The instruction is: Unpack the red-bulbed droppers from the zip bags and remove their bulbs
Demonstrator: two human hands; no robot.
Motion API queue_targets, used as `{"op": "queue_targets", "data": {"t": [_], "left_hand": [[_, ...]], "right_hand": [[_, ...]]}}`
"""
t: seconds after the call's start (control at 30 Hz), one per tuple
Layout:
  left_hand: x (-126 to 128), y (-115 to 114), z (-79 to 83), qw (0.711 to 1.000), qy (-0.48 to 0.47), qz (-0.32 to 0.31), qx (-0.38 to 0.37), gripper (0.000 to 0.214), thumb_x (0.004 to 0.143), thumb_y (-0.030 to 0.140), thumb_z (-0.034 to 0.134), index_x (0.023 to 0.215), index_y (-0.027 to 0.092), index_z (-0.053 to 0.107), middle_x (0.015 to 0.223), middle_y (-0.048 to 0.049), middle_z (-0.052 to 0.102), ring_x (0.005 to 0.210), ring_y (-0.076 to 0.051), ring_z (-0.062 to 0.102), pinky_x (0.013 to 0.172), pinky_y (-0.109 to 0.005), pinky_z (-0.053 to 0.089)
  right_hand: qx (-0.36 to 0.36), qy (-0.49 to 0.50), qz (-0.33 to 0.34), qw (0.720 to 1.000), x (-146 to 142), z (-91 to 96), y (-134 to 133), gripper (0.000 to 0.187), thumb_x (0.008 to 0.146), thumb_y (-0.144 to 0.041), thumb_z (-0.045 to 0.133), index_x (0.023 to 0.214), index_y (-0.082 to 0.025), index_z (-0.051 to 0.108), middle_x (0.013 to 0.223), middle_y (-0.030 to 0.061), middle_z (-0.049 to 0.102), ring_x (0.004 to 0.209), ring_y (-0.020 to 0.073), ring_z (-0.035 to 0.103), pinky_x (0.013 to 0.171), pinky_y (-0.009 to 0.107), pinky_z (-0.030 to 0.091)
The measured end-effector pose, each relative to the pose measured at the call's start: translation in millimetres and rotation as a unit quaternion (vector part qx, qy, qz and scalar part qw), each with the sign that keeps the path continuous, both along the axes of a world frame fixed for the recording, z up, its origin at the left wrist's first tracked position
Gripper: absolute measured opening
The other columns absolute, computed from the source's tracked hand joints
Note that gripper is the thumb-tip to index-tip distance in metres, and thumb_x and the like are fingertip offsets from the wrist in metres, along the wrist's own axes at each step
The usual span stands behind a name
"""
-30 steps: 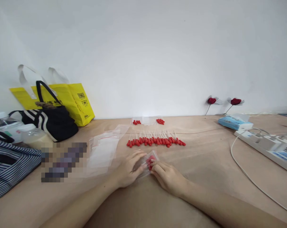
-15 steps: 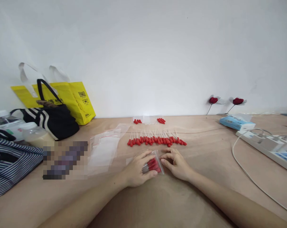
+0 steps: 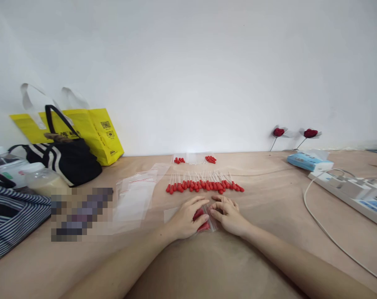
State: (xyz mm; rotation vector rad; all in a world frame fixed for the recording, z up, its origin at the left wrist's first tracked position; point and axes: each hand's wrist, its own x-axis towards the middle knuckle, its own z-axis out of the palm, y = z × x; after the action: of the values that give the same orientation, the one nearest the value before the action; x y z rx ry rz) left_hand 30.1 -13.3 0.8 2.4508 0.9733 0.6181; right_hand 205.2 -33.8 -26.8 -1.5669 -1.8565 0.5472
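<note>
A small clear zip bag [image 3: 212,224] lies on the table in front of me, with red-tipped pieces [image 3: 203,226] inside. My left hand [image 3: 184,218] rests over the bag's left part, thumb and fingers gripping it and covering much of its contents. At the zip edge, my right hand [image 3: 231,216] has thumb and index finger pinched on the plastic. Just beyond both hands runs a row of thin pale sticks with red bulbous tips [image 3: 203,185]. Two more small clusters of red tips, in clear bags [image 3: 193,158], lie near the wall.
Flat clear zip bags [image 3: 134,199] are spread to the left. Further left stand a yellow bag [image 3: 110,141], a black bag [image 3: 82,162], a jar [image 3: 45,180] and a striped bag [image 3: 16,228]. On the right are a tissue pack [image 3: 306,162], a power strip [image 3: 325,182] and a cable [image 3: 319,224].
My left hand has slid up and closer to the bag's zip edge, covering more of the red tips. My right fingers have come together on that edge. The view has shifted slightly.
</note>
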Motion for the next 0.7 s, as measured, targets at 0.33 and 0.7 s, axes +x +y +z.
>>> {"op": "queue_targets", "data": {"t": [0.33, 0.7], "left_hand": [[0.6, 2.0, 4.1, 0.999, 0.006, -0.017, 0.033, 0.025, 0.081, 0.020, 0.045, 0.098, 0.023, 0.063, 0.121, -0.0066, 0.050, 0.109, -0.020, 0.050, 0.093, -0.034, 0.040], [4.3, 9.2, -2.3, 0.997, -0.028, -0.001, 0.073, 0.018, 0.077, 0.013, 0.050, 0.079, 0.019, 0.067, 0.097, -0.0033, 0.064, 0.088, -0.015, 0.059, 0.081, -0.028, 0.045]], "right_hand": [[0.037, 0.021, 0.070, 0.997, 6.6, 3.3, -5.0, 0.012, 0.075, -0.023, 0.052, 0.074, -0.024, 0.064, 0.103, 0.0059, 0.058, 0.108, 0.0235, 0.045, 0.088, 0.047, 0.031], [0.390, -0.107, 0.135, 0.905, 9.2, 1.6, -6.1, 0.013, 0.075, -0.015, 0.056, 0.078, -0.026, 0.064, 0.091, -0.0005, 0.063, 0.097, 0.0196, 0.049, 0.089, 0.041, 0.030]]}}
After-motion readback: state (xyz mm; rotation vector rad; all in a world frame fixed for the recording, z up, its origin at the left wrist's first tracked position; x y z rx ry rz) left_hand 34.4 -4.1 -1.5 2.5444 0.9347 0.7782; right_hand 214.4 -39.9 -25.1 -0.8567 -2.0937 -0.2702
